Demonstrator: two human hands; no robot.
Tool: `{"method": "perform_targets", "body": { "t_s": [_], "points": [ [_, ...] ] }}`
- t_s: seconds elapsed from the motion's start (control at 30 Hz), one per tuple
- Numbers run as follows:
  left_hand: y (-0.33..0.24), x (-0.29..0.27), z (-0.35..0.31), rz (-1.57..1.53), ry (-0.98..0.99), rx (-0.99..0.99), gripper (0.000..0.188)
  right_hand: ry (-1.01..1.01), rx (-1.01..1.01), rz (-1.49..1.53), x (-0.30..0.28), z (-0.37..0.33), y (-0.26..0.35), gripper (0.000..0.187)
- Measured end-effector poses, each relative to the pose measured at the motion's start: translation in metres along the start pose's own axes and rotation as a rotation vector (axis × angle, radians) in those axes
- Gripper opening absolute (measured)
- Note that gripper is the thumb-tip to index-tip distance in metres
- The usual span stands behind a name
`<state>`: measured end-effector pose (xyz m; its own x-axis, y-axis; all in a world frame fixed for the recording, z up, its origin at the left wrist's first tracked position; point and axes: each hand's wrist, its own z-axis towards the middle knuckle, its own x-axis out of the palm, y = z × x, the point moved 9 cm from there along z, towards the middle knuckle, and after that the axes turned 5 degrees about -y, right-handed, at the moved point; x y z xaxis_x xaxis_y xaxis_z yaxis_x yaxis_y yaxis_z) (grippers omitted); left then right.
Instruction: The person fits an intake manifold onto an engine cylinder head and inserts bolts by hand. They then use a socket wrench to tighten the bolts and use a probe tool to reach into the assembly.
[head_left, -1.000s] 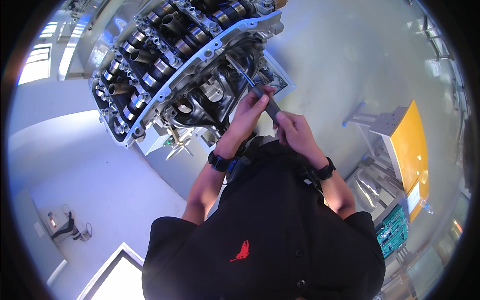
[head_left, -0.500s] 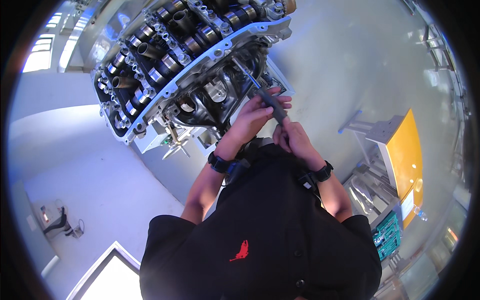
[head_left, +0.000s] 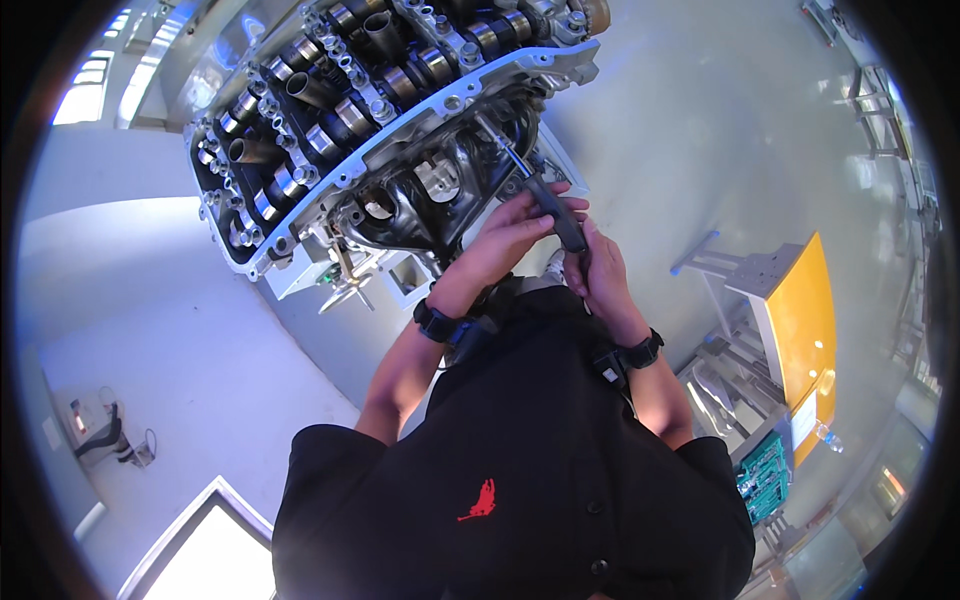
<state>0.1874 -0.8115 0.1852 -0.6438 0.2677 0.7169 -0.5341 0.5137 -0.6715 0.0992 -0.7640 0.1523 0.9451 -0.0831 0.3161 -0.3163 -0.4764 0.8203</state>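
Note:
Below the engine's near edge, my left hand [head_left: 505, 238] is closed around the dark grip of a hand tool [head_left: 556, 214] with a thin metal shaft. The shaft slants up and left to the dark manifold [head_left: 400, 215] under the cylinder head [head_left: 350, 110]; whether its tip touches anything is hard to see. My right hand [head_left: 603, 275] is closed, its fingers pressed against the butt end of the same grip. Camshafts, bolts and upright tubes show in the open top of the cylinder head.
A yellow-topped table [head_left: 805, 320] stands at the right, with a teal tool tray [head_left: 765, 478] nearer me. A small handwheel [head_left: 347, 290] sits beneath the engine. At the lower left is a white-topped surface with a pale frame [head_left: 190, 510].
The grip's butt end has swung slightly right and down. My right fingers have shifted up along its end and straightened somewhat. The whole view has shifted slightly.

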Motion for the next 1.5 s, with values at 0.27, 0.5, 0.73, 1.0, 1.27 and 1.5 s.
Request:
{"method": "perform_targets", "body": {
  "t_s": [0.27,0.5,0.73,1.0,1.27,1.5],
  "points": [
    [0.002,-0.025,0.006,0.347,-0.096,0.071,0.041,-0.119,-0.241,-0.374,-0.002,-0.005,0.023,0.042],
    [0.0,-0.014,0.007,0.209,-0.074,0.098,0.042,0.138,0.111,0.069,0.004,0.005,-0.011,0.056],
    [0.018,-0.05,0.001,0.305,-0.188,0.076,0.037,-0.096,-0.106,-0.404,-0.004,-0.013,0.014,0.036],
    [0.004,-0.018,0.003,0.229,-0.064,0.104,0.042,0.048,-0.141,-0.224,0.008,-0.007,-0.001,0.024],
    [-0.001,-0.035,-0.005,0.352,-0.186,0.004,0.04,0.039,-0.068,-0.077,0.015,-0.006,0.004,0.042],
    [-0.005,-0.006,0.0,-0.055,-0.02,0.015,0.043,0.202,0.099,-0.037,0.016,-0.004,-0.018,0.051]
  ]
}}
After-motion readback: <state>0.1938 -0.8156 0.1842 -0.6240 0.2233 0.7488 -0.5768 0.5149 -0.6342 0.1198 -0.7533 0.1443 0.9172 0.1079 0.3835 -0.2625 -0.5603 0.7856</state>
